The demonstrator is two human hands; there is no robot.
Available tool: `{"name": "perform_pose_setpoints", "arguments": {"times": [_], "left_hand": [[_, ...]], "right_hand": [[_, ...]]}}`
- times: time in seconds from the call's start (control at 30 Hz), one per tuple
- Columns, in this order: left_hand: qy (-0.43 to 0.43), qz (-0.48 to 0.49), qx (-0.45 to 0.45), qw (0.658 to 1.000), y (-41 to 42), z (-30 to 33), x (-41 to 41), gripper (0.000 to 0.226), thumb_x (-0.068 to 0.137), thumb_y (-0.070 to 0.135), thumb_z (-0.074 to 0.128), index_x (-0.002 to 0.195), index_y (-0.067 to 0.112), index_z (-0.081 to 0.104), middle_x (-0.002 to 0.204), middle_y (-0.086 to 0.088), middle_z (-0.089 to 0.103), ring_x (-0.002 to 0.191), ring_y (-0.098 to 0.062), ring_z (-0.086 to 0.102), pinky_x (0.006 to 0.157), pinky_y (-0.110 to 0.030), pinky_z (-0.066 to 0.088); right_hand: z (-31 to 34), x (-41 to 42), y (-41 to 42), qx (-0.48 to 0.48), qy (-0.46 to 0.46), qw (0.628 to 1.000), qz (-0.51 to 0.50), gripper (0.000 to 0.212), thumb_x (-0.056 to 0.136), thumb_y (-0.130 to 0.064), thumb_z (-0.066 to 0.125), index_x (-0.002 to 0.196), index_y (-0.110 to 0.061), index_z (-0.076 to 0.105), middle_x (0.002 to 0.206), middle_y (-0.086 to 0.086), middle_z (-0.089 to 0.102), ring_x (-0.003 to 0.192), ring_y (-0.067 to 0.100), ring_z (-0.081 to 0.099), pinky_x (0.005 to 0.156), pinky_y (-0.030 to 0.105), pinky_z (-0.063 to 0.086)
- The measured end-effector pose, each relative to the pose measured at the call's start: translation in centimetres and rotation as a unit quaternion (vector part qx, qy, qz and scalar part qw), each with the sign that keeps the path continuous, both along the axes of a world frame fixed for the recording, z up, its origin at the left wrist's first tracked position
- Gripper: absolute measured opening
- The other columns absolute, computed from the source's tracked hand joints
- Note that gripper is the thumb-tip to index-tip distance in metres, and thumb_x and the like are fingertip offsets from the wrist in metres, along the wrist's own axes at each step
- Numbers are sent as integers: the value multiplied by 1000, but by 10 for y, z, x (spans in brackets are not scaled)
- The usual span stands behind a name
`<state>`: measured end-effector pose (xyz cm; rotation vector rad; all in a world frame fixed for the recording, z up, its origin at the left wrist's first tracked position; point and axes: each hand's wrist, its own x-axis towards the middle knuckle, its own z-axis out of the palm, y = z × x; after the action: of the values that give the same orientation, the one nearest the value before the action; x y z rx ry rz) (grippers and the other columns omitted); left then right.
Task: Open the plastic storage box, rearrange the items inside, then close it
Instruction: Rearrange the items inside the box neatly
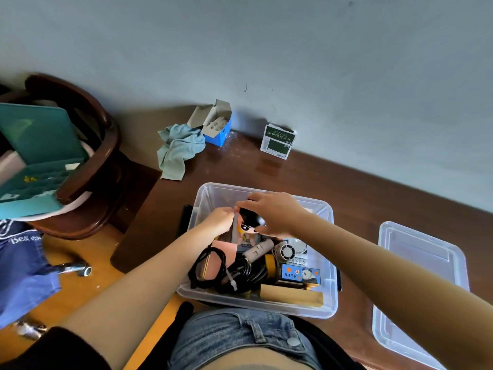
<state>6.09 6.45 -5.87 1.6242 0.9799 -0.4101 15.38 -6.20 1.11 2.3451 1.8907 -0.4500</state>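
The clear plastic storage box (329, 295) stands open on the dark wooden table, its lid (418, 287) lying to the right. My right hand (274, 212) grips the black-haired head of a cartoon figurine (249, 227) over the box's far half. My left hand (220, 220) pinches a thin pale stick beside the figurine's head. Inside lie a black coiled cable (226, 273), a pink card (224, 249), a beige tube (257, 251), a small white fan (286, 252), a yellow tape roll (270, 265), a blue panda box (301, 275) and a wooden block (290, 296).
At the wall stand a blue carton (217, 126) with a teal cloth (177, 149) and a green-white carton (277, 141). A dark wooden chair (90, 166) at left carries a teal laptop (40, 156). Blue fabric (21, 268) and a metal part (77, 268) lie on the floor.
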Motion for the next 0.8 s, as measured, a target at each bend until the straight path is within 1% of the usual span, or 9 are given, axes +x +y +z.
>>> {"name": "perform_pose_setpoints", "arguments": {"times": [0.07, 0.13, 0.2, 0.27, 0.33, 0.37, 0.53, 0.7, 0.8], "left_hand": [[-1, -9, -6, 1000, -2, -2, 2, 33, 102, 19, 38, 119, 6, 62, 97, -6, 61, 91, -23, 58, 80, -33, 45], [3, -30, 11, 999, -3, -5, 2, 32, 102, 19, 38, 116, 7, 64, 104, -11, 63, 101, -28, 60, 84, -34, 44], [7, -44, 44, 998, -3, -8, 3, 29, 100, 16, 41, 109, 4, 66, 97, -14, 65, 96, -30, 61, 86, -38, 47], [24, -60, 102, 993, -2, -9, 5, 29, 98, 16, 43, 98, 5, 69, 80, -9, 64, 83, -28, 60, 73, -37, 47], [36, -55, 159, 985, -4, -9, 7, 28, 96, 16, 46, 85, 7, 70, 65, -3, 57, 72, -24, 55, 58, -29, 40], [39, -43, 174, 983, -5, -11, 7, 28, 95, 15, 48, 79, 8, 70, 64, -2, 56, 70, -22, 54, 55, -27, 37], [43, -8, 198, 979, -4, -18, 12, 26, 90, 8, 53, 72, 8, 71, 66, -5, 61, 67, -22, 56, 59, -28, 42], [46, -36, 221, 974, -5, -20, 22, 32, 89, 10, 55, 57, 13, 61, 58, -3, 57, 64, -23, 56, 58, -29, 44], [55, -65, 211, 974, -4, -15, 28, 29, 91, 10, 52, 63, 11, 61, 60, -1, 54, 63, -21, 53, 54, -27, 39]], "right_hand": [[0, -3, -5, 5, 13, 1000, -24, 67, 82, -29, 65, 141, -36, 34, 134, -6, 49, 108, 21, 57, 68, 29, 49], [0, -7, -8, 1, 19, 999, -43, 69, 81, -22, 66, 141, -34, 33, 136, -6, 46, 106, 22, 57, 70, 32, 53], [0, -10, -9, 0, 29, 998, -57, 70, 80, -18, 67, 139, -33, 35, 137, -5, 45, 103, 23, 58, 72, 34, 55], [2, -10, -9, -2, 38, 997, -69, 68, 78, -18, 68, 138, -32, 37, 136, -4, 45, 100, 24, 59, 71, 35, 54], [3, -11, -8, -7, 40, 996, -77, 68, 76, -21, 69, 136, -31, 38, 134, -2, 46, 99, 26, 59, 72, 37, 54], [4, -11, -7, -9, 39, 996, -78, 67, 76, -23, 70, 135, -31, 38, 133, -1, 47, 100, 26, 59, 74, 37, 53], [5, -7, -7, 7, 45, 996, -82, 67, 75, -30, 71, 135, -34, 40, 133, -5, 49, 113, 23, 52, 95, 36, 42], [5, -3, -7, 10, 44, 993, -108, 65, 75, -29, 71, 133, -34, 44, 130, -7, 53, 107, 22, 51, 89, 32, 43], [2, -2, -7, 7, 15, 995, -100, 64, 77, -27, 69, 135, -33, 43, 132, -5, 52, 110, 21, 46, 89, 32, 41]]}}
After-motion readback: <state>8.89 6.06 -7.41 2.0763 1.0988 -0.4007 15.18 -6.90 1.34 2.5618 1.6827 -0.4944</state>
